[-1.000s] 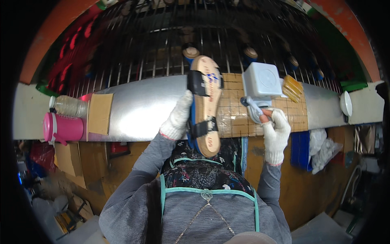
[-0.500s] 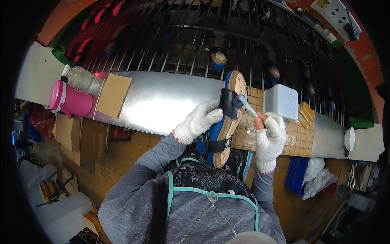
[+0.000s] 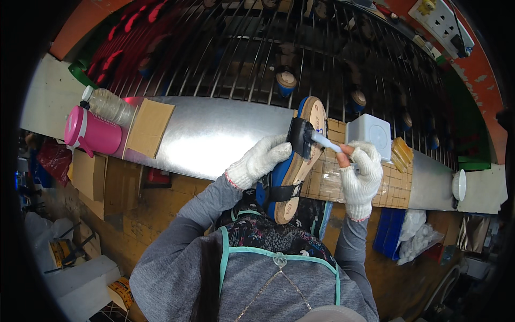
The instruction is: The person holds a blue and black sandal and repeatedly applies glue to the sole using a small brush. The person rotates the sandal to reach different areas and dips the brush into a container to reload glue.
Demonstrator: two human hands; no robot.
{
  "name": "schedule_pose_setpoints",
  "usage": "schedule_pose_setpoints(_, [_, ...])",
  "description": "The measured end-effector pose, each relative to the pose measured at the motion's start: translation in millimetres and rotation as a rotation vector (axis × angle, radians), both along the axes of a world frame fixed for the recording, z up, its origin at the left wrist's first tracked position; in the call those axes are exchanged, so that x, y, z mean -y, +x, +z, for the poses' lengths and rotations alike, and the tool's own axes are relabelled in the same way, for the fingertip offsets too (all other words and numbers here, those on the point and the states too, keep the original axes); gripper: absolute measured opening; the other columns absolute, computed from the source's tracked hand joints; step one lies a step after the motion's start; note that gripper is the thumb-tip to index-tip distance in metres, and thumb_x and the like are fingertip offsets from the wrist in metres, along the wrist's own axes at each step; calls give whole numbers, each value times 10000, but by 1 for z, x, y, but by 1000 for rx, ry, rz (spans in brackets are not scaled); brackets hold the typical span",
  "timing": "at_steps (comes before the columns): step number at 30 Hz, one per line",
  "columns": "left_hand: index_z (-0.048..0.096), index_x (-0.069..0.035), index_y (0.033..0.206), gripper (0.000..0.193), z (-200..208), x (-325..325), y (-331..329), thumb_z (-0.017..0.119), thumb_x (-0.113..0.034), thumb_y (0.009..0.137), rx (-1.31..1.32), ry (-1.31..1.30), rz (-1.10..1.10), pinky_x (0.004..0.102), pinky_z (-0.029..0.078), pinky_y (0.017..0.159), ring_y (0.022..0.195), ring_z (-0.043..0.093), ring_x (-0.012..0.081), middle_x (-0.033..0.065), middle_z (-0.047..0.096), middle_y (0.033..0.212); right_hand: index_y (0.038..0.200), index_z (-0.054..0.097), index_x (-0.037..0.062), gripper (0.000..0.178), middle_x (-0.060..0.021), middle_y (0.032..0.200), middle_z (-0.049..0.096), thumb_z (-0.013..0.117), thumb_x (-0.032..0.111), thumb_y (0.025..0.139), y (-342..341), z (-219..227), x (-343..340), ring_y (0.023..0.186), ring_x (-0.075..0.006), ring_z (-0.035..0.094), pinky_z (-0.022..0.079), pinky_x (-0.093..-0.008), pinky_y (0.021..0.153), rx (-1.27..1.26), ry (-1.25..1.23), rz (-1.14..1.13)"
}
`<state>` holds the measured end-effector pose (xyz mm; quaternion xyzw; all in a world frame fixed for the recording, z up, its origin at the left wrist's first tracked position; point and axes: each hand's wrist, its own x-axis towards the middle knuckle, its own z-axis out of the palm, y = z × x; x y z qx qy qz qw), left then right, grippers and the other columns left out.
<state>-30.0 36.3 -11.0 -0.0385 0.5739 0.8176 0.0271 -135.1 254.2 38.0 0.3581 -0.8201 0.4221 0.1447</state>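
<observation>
A sandal upper on a blue shoe last with a tan sole board (image 3: 308, 170) faces sole-up, slanting across the bench edge, with black straps wrapped over its sides. My left hand (image 3: 264, 159), in a white knit glove, grips it at the left side by the wide upper black strap (image 3: 300, 137). In my right hand (image 3: 360, 170), gloved with bare fingertips showing, is a slim white-handled brush (image 3: 326, 142), pinched between thumb and finger. The brush's tip reaches the right end of that wide strap; its bristles are not clear. A white plastic container (image 3: 369, 135) stands just beyond my right hand.
Behind the metal bench (image 3: 209, 137) runs a rod rack (image 3: 236, 59) carrying several lasts. A cardboard sheet (image 3: 151, 129), pink jug (image 3: 94, 130) and clear bottle (image 3: 111, 105) lie to the left. Rightward are a yellow block (image 3: 401, 154) and a white bowl (image 3: 459, 185).
The brush has swung to a flatter angle, and my right hand has shifted slightly right. The sandal has turned a little, while my left hand keeps its grip. Lasts on the rack have shifted slightly.
</observation>
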Motion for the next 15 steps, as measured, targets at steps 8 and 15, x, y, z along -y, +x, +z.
schedule_pose_setpoints(8, [585, 37, 1295, 806, -2, 3, -4, 599, -675, 919, 88, 69, -48, 338, 583, 906, 1088, 679, 206, 148, 697, 1168, 954, 777, 95, 200, -62, 940, 679, 826, 138, 766, 8, -3, -12, 882, -255, 584, 440, -352, 779, -134, 37, 23])
schedule_pose_setpoints(15, [431, -28, 1467, 816, 4, -13, -3, 529, -662, 962, 98, 180, 12, 351, 601, 921, 1145, 667, 228, 186, 611, 1322, 945, 753, 28, 169, -82, 918, 656, 798, 151, 838, 9, -15, -8, 880, -234, 592, 443, -343, 782, 123, -130, -71])
